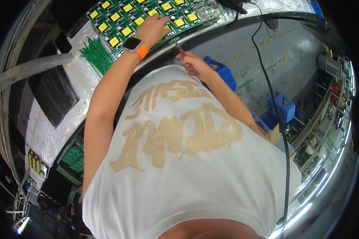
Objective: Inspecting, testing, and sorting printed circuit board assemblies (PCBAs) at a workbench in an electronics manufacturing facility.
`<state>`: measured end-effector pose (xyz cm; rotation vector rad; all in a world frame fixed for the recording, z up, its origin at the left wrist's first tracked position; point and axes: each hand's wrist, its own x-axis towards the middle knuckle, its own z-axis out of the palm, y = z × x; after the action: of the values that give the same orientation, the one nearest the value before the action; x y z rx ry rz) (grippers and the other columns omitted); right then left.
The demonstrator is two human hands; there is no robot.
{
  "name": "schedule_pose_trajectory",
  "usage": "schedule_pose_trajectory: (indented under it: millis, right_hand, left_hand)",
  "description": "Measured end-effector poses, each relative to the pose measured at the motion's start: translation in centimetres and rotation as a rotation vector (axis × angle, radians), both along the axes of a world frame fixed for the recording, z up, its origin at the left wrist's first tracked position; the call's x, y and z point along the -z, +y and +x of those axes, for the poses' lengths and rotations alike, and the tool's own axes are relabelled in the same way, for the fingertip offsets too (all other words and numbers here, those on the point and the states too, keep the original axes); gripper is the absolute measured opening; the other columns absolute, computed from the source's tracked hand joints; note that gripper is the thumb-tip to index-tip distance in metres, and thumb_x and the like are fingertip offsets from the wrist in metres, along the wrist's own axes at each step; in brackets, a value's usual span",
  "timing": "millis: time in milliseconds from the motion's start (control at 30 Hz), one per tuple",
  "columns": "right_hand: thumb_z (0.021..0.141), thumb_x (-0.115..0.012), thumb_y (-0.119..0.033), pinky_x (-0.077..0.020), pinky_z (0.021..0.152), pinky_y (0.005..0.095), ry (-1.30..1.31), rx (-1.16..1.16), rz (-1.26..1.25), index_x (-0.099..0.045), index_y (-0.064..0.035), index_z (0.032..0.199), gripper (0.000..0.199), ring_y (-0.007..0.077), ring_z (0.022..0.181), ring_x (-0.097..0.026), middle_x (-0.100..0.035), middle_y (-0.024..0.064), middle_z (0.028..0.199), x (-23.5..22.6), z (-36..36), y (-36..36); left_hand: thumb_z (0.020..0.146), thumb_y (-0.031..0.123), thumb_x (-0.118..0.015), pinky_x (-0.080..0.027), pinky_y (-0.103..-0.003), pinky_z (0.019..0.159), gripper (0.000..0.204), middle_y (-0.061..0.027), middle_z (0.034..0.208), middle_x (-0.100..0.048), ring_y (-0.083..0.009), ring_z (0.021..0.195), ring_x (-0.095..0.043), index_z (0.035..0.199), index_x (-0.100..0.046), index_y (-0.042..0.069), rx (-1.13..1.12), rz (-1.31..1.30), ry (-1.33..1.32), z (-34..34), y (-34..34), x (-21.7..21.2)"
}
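My left hand (151, 31) rests with its fingers stretched out over a panel of green circuit boards (119, 24), each carrying a yellow block component. Its fingertips touch the boards near the panel's front edge, and a watch with an orange strap (142, 51) is on that wrist. Just off the bench edge, my right hand (197, 67) is closed around a small hand tool with a red handle (182, 52). A thin tip points up toward the bench; the fingers hide the rest, so its exact kind cannot be made out. A bunch of thin green strips (97, 55) lies left of the boards.
The bench (81, 79) is covered in clear plastic film, with a dark flat panel (54, 95) on it. A black cable (267, 75) hangs down at the right. Blue plastic stools (223, 73) stand on the grey floor. Loaded shelves (323, 115) line the far right.
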<state>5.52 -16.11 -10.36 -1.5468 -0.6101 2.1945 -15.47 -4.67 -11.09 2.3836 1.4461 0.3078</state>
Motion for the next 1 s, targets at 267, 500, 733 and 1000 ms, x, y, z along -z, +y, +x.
schedule_pose_trajectory:
  millis: [267,500,733,1000]
  right_hand:
    - [0.082,-0.055,-0.015,-0.0179,0.048,0.0171,0.111,0.048,-0.024,-0.059,-0.0113,0.111,0.030,0.0017,0.055,-0.031,-0.041,-0.0060,0.067,1.4,0.3,0.5]
    - [0.082,-0.056,-0.016,-0.0185,0.048,0.0177,0.153,0.026,-0.019,-0.058,-0.0111,0.109,0.028,0.0022,0.054,-0.030,-0.041,-0.0060,0.066,1.6,0.4,0.7]
    - [0.081,-0.055,-0.014,-0.0189,0.047,0.0170,0.213,0.056,-0.031,-0.058,-0.0102,0.111,0.030,0.0025,0.054,-0.030,-0.041,-0.0057,0.066,1.6,0.3,0.8]
    - [0.078,-0.051,-0.009,-0.0196,0.046,0.0169,0.242,0.050,-0.015,-0.057,-0.0084,0.113,0.036,0.0032,0.054,-0.030,-0.040,-0.0044,0.066,2.0,0.0,1.1]
  left_hand:
    - [0.080,0.036,-0.073,-0.054,-0.043,0.076,0.039,-0.0137,0.102,-0.061,-0.0337,0.095,-0.060,0.109,-0.061,0.012,0.045,0.060,0.138,2.7,0.6,0.2]
    - [0.078,0.035,-0.074,-0.054,-0.045,0.072,0.039,-0.0155,0.095,-0.063,-0.0343,0.093,-0.061,0.105,-0.061,0.011,0.067,0.057,0.266,3.2,1.4,-0.4]
    - [0.076,0.033,-0.073,-0.054,-0.045,0.071,0.037,-0.0158,0.090,-0.064,-0.0349,0.090,-0.062,0.104,-0.061,0.011,0.074,0.023,0.274,3.3,1.8,-1.0]
    - [0.075,0.032,-0.074,-0.054,-0.046,0.070,0.038,-0.0154,0.086,-0.064,-0.0359,0.085,-0.063,0.104,-0.061,0.011,0.103,-0.030,0.270,3.1,2.2,-1.6]
